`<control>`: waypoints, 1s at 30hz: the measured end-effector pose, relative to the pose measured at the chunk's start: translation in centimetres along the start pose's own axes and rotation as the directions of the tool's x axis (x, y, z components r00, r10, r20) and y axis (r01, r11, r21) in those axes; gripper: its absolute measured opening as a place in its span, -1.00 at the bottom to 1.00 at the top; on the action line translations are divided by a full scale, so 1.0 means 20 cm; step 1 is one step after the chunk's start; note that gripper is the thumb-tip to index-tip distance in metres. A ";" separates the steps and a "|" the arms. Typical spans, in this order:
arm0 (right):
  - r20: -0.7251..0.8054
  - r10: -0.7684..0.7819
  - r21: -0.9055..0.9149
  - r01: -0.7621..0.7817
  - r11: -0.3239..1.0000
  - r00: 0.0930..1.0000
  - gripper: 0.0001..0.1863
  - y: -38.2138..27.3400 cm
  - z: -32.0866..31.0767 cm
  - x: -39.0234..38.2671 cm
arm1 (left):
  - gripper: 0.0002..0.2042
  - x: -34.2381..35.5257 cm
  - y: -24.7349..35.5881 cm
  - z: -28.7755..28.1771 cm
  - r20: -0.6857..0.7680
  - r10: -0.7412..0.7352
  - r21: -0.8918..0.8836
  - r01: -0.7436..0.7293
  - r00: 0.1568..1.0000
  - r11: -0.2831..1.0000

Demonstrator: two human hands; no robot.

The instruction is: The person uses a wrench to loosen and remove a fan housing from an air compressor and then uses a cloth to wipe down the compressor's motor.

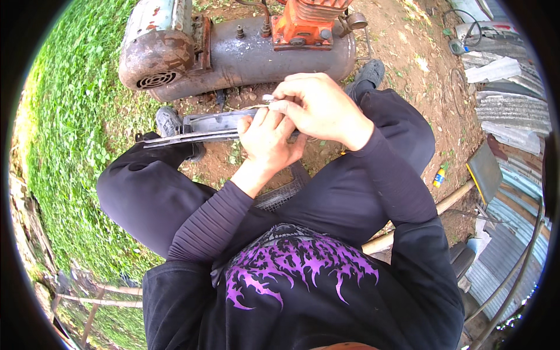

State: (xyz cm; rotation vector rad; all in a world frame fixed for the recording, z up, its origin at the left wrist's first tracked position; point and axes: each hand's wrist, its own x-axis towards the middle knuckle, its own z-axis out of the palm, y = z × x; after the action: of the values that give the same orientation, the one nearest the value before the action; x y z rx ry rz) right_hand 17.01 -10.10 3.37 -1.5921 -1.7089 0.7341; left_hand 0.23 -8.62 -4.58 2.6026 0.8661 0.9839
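My left hand [268,141] is closed on the right end of a long grey metal piece [216,122]. This piece has a flat face and thin raised rails along its edges, and it reaches left over my left shoe; its exact kind is unclear. My right hand [318,105] comes in over the left one, with thumb and index finger pinched at a small silvery metal bit [268,98]. That bit sits at the piece's upper edge; the fingers partly cover it. The two hands touch or overlap.
An air compressor with a grey tank [233,58], rusty motor [157,52] and orange pump head [303,26] stands just beyond my hands. Grass lies left, bare soil right. A yellow bottle [439,177], a wooden pole [455,197] and corrugated sheets [513,111] are at the right.
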 end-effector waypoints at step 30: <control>-0.183 0.372 0.601 -0.196 0.775 0.910 -0.89 0.16 -0.25 -0.60 | -0.61 0.04 0.02 -0.04 0.046 -0.023 -0.002 0.023 0.999 1.000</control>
State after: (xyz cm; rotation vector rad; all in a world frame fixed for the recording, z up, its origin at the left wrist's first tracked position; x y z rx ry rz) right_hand 23.28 -21.99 2.68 -1.4409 -0.9057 0.9933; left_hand 0.30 -8.44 -3.38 2.5962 0.8810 0.9155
